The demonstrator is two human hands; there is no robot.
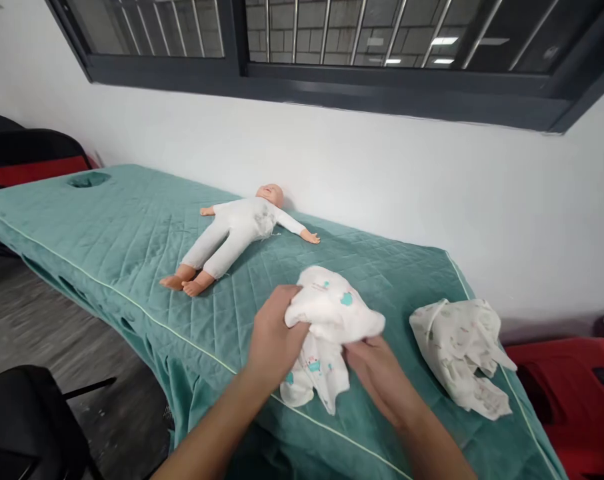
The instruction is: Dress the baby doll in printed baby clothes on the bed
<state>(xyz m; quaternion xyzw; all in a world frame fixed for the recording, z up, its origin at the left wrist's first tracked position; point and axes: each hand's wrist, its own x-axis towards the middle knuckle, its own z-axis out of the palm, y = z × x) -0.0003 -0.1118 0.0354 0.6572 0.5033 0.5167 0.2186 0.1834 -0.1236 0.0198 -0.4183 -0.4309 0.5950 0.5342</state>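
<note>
White, teal-printed cloth [339, 310] hanging bunched, not yet spread; left hand's grip [277, 327], right hand's grip [377, 370] holding it; white-bodied doll [245, 220] lying far left; cream patterned cloth [452, 340] lying right.

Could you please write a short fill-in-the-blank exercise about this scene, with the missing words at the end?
1. The left hand and the right hand hold a printed cloth whose background colour is ____.
2. The doll lies face up, on its ____, on the green cover.
3. With no socks or shoes on, the doll's feet are ____.
4. As the camera sees it, a second cloth lies to the ____ of the held one.

Missing words: white; back; bare; right.
</note>
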